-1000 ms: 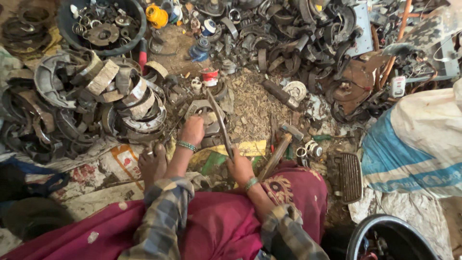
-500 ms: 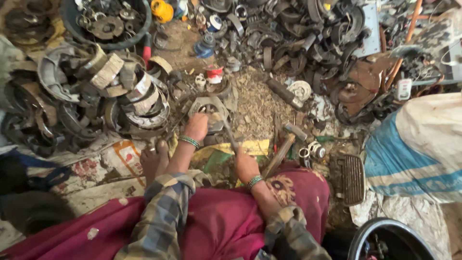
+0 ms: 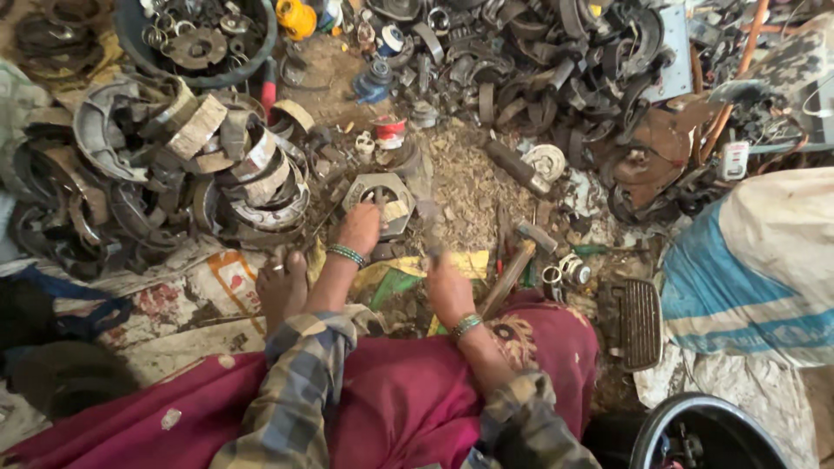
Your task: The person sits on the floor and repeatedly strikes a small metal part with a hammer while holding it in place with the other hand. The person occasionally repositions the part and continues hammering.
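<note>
The left hand point(image 3: 360, 227) is laid with closed fingers on a grey hexagonal metal part with a round opening point(image 3: 382, 196), resting on the debris-covered ground point(image 3: 473, 187). The right hand point(image 3: 449, 287) is clenched around a blurred thin metal tool point(image 3: 426, 230), near a wooden-handled hammer point(image 3: 514, 263).

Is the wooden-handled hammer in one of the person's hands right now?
No, the hammer lies on the ground beside the right hand, which does not grip it.

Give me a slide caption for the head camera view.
Seated amid piled scrap brake parts, left hand steadies a round metal part while right hand grips a blurred tool.
</note>
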